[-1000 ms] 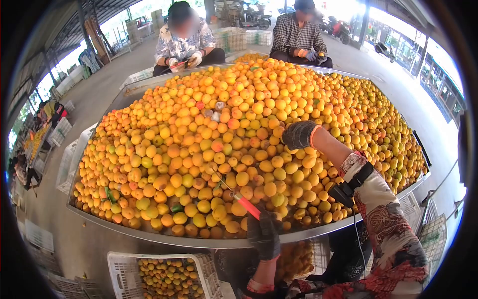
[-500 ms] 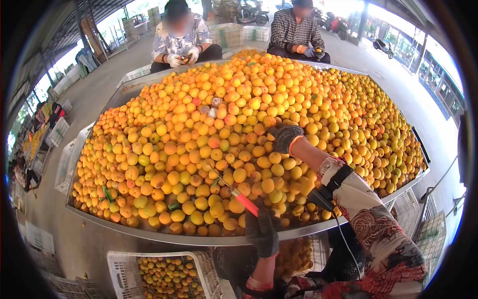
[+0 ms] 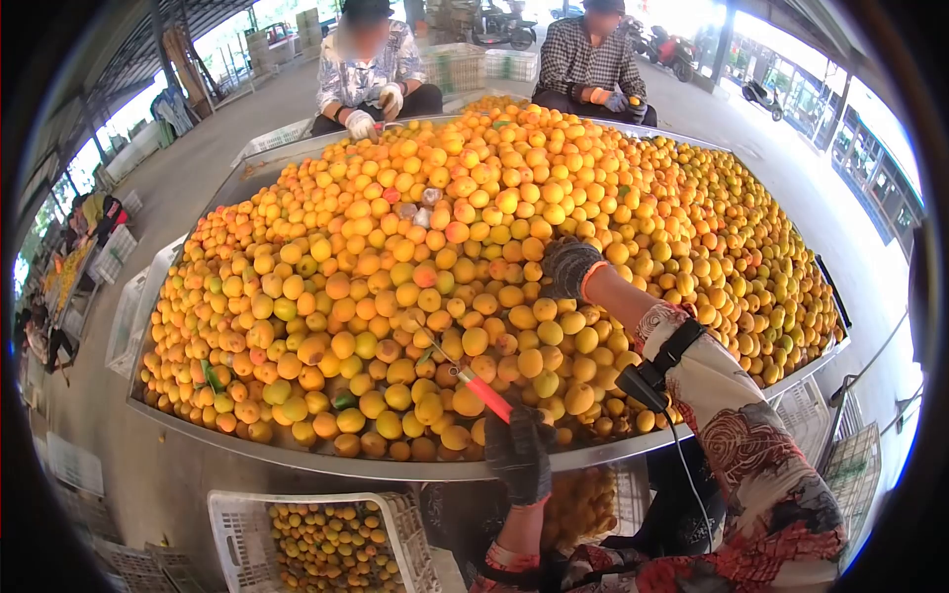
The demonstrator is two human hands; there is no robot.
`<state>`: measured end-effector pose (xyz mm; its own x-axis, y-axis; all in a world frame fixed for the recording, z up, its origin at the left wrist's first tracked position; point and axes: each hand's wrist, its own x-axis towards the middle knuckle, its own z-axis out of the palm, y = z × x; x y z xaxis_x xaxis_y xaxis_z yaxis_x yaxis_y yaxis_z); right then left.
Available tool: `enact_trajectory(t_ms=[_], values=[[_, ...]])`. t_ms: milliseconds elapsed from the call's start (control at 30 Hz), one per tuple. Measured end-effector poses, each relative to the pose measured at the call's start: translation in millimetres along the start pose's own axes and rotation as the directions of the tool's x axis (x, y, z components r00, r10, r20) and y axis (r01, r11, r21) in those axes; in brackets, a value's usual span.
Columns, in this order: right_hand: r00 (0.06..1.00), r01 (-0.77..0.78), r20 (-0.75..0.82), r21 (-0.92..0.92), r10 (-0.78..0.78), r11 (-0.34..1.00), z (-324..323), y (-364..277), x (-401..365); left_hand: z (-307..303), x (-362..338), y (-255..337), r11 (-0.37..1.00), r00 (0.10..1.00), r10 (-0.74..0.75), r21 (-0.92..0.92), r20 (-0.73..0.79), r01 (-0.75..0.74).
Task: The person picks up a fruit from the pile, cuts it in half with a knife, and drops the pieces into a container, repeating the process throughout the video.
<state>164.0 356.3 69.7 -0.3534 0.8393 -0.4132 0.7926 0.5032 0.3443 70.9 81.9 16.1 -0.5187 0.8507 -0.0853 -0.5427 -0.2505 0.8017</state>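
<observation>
Head view. Gripped tight in the dark-gloved left hand (image 3: 519,457): a red-handled tool (image 3: 486,395), slanting up and to the left, thin metal tip in among the fruit at the near edge of the heap. Lower on the heap than the right hand (image 3: 570,265), and well apart from it. Dark-gloved too, that right hand, laid palm-down on the yellow-orange fruit (image 3: 395,247) near the middle of the pile, fingers curled over it; cannot tell whether closed on one piece or merely resting.

Strapped to the right forearm, a black device (image 3: 660,368) with a thin cable hanging from it beside the patterned sleeve (image 3: 761,465). Under all the fruit, a wide metal tray (image 3: 297,457), heaped well above its rim. Just below the near rim, left of the left hand, a white crate (image 3: 225,514) partly filled with the same fruit.

At the far side of the tray, two seated people: one in a floral shirt (image 3: 361,64), pale gloves at the edge of the pile; one in a checked shirt (image 3: 588,59), gloves with orange cuffs. Beyond them, more white crates (image 3: 460,67) and parked motorbikes (image 3: 756,92).
</observation>
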Motion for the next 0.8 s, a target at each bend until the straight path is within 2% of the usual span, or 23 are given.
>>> enact_trajectory(t_ms=[33, 100, 133, 167, 200, 233, 300, 333, 367, 433, 467, 533, 667, 733, 767, 800], values=[[0.999, 0.014, -0.033, -0.003, -0.014, 1.0, 4.7, 1.3, 1.5, 1.0, -1.0, 0.0, 1.0, 1.0, 0.003, -0.001, -0.011, -0.003], [1.0, -0.007, 0.001, -0.034, 0.007, 0.999, 11.0, 7.6, 20.3, 1.0, 1.1, -0.7, 1.0, 1.0, 0.009, 0.006, -0.029, -0.008], [0.995, 0.015, 0.093, 0.019, -0.017, 1.0, 23.8, 21.7, 43.3, -0.2, 1.8, -4.0, 1.0, 0.999, 0.019, 0.007, -0.042, -0.019], [0.982, 0.03, 0.185, 0.074, -0.044, 0.997, 5.3, 14.8, 26.6, -0.8, 1.3, -5.7, 1.0, 0.998, 0.028, 0.007, -0.053, -0.028], [0.998, 0.057, 0.018, 0.029, -0.058, 0.998, -5.0, 6.1, -0.7, 0.3, 0.6, -3.5, 1.0, 0.998, 0.024, 0.01, -0.051, -0.024], [0.998, 0.053, 0.019, 0.031, -0.054, 0.998, 11.2, 11.7, 14.8, 2.4, 0.3, 0.6, 1.0, 0.999, 0.008, 0.011, -0.044, -0.007], [0.987, 0.153, -0.055, 0.062, -0.15, 0.986, 53.1, 27.9, 60.9, 4.4, 1.3, 2.7, 1.0, 0.999, -0.005, 0.008, -0.032, 0.006], [0.991, 0.125, -0.047, 0.006, -0.125, 0.992, 13.3, 9.2, 17.0, 4.3, 1.6, 1.4, 1.0, 1.0, 0.009, -0.003, -0.03, -0.009], [0.99, 0.131, -0.043, 0.006, -0.131, 0.991, 14.0, 7.8, 19.8, 2.6, 0.6, 0.6, 1.0, 0.999, 0.018, -0.007, -0.03, -0.018], [0.987, 0.154, 0.052, 0.014, -0.154, 0.988, 16.3, 8.5, 28.4, 1.7, -0.4, 0.5, 1.0, 1.0, 0.007, 0.024, -0.03, -0.007], [0.986, 0.158, 0.052, 0.017, -0.159, 0.987, 23.5, 11.7, 43.2, 1.5, 0.5, 1.5, 0.999, 1.0, 0.003, 0.054, -0.024, -0.002], [0.963, 0.121, 0.246, -0.028, -0.11, 0.992, 34.4, 16.1, 65.7, 3.4, 1.1, 4.6, 0.999, 1.0, 0.008, 0.051, -0.016, -0.007], [0.969, 0.173, 0.184, -0.017, -0.167, 0.985, 5.6, 3.0, 30.5, -0.3, 0.7, -2.7, 1.0, 1.0, 0.003, 0.018, -0.018, -0.002], [0.977, 0.099, 0.163, 0.222, -0.137, 0.97, -5.6, 2.7, 14.2, 2.2, 1.3, 1.6, 1.0, 1.0, -0.002, 0.02, -0.016, 0.002], [0.977, 0.096, 0.167, 0.223, -0.135, 0.97, 0.3, 8.1, 10.4, 3.0, 0.2, 3.3, 1.0, 1.0, -0.01, 0.024, -0.013, 0.01], [0.994, 0.105, -0.049, 0.419, -0.093, 0.902, 7.7, 18.1, 4.2, 2.7, -0.2, 2.7, 1.0, 1.0, -0.014, 0.024, -0.01, 0.014]])
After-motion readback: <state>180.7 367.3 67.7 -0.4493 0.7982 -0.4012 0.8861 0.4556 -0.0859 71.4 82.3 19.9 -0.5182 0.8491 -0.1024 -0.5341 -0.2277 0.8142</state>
